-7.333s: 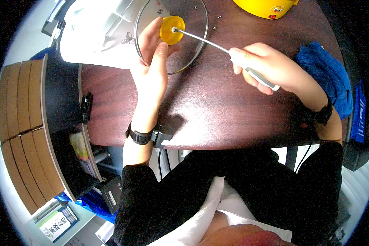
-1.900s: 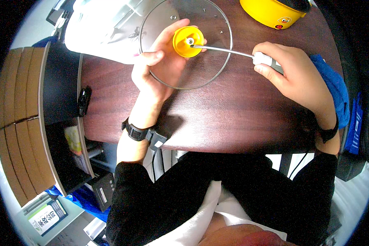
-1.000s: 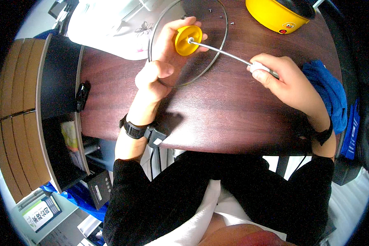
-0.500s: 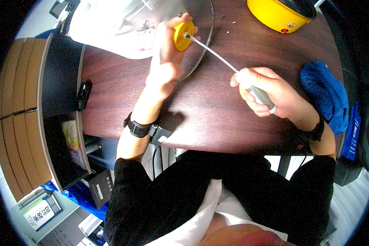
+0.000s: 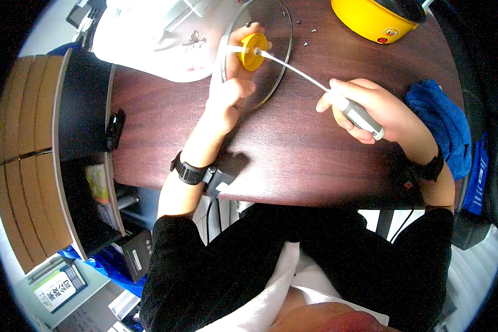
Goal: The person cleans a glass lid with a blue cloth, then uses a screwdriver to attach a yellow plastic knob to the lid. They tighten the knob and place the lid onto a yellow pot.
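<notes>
Glass lid (image 5: 268,66) tilted on edge, screwdriver (image 5: 315,86) tip in its yellow knob (image 5: 253,51).

surface (image 5: 293,160): dark reddish wood, rounded front edge | on it: yellow pot (image 5: 373,19) at far right, blue cloth (image 5: 440,124) at right edge, white plastic bag (image 5: 160,39) far left, loose small screws (image 5: 304,33)

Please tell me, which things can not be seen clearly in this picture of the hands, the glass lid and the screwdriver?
Head view only:
- Screwdriver tip: hidden inside the yellow knob, so any screw head is unseen.
- Glass lid: far rim cut by the picture's top edge; part behind the left hand.
- Screwdriver handle: mostly wrapped by the right hand.
- Yellow pot: top cut off.
- Small screws: too small to tell the type.
</notes>
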`<state>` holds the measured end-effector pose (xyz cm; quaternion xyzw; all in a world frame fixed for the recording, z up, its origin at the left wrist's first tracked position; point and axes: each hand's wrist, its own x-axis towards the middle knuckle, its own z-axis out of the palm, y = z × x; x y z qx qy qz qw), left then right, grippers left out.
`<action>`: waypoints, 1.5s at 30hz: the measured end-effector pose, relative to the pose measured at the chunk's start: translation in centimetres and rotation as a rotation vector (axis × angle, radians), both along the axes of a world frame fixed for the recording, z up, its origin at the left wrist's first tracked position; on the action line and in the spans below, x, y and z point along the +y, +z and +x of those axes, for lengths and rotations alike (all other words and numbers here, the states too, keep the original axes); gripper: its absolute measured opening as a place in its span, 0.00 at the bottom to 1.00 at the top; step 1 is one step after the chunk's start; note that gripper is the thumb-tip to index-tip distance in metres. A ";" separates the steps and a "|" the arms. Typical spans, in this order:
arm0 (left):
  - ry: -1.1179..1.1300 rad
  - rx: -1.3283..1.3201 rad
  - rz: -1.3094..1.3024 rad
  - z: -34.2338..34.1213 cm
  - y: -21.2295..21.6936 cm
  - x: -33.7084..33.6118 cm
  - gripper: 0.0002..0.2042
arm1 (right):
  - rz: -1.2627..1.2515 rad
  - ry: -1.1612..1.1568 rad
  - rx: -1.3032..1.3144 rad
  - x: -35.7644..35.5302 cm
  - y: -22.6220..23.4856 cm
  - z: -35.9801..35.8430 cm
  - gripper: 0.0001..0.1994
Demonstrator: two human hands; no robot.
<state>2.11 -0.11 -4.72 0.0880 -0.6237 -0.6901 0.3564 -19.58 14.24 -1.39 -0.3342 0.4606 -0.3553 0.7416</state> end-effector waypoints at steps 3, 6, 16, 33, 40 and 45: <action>-0.028 0.060 0.147 -0.3 1.0 0.5 0.39 | -0.188 -0.021 0.335 0.5 0.1 0.1 0.19; -0.067 0.092 0.212 -0.3 1.6 0.8 0.39 | -0.524 -0.048 0.751 0.8 -0.1 0.3 0.16; -0.138 0.105 0.281 -0.5 2.0 1.3 0.39 | -0.765 -0.157 1.155 1.9 1.7 0.7 0.13; -0.125 0.129 0.260 -0.5 1.7 1.1 0.39 | -0.693 -0.130 1.155 2.3 2.2 1.1 0.13; -0.117 0.114 0.186 -0.4 1.2 1.0 0.41 | -0.746 -0.115 1.156 2.2 0.4 1.4 0.13; -0.042 0.034 0.087 -0.1 1.1 0.9 0.43 | -0.324 -0.014 0.640 1.9 -0.1 2.2 0.16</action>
